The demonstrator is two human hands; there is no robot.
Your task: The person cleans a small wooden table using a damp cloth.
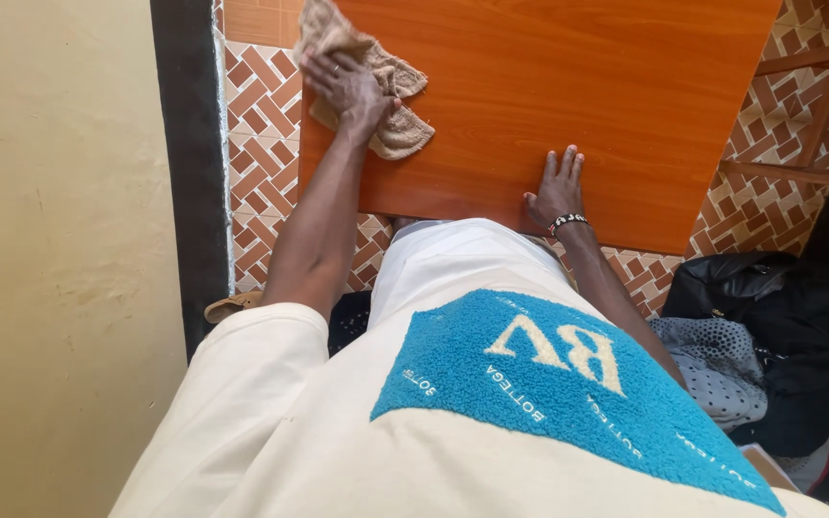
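Cloth: a crumpled tan rag [367, 82] lies on the far left part of the table, close to its left edge, pressed flat under the left hand.
Table: an orange wood-grain top [568, 96], bare apart from the rag and the two hands; it stands over a brick-patterned tile floor [261, 125].
Progress: I would judge the wiping to be under way at the left edge. The surface looks even and shows no streaks or dirt that I can make out, so I cannot tell which part is done and which is left.
Left hand: the left hand [347, 88] lies palm down on the rag, fingers spread and lightly curled over it, pressing more than clutching.
Right hand: the right hand [556, 190] rests open and flat on the near edge of the table, fingers stretched forward, holding nothing; a beaded bracelet [566, 223] sits at the wrist.
Nearby: a dark bag [769, 307] lies on the floor to the right, well apart from the rag.
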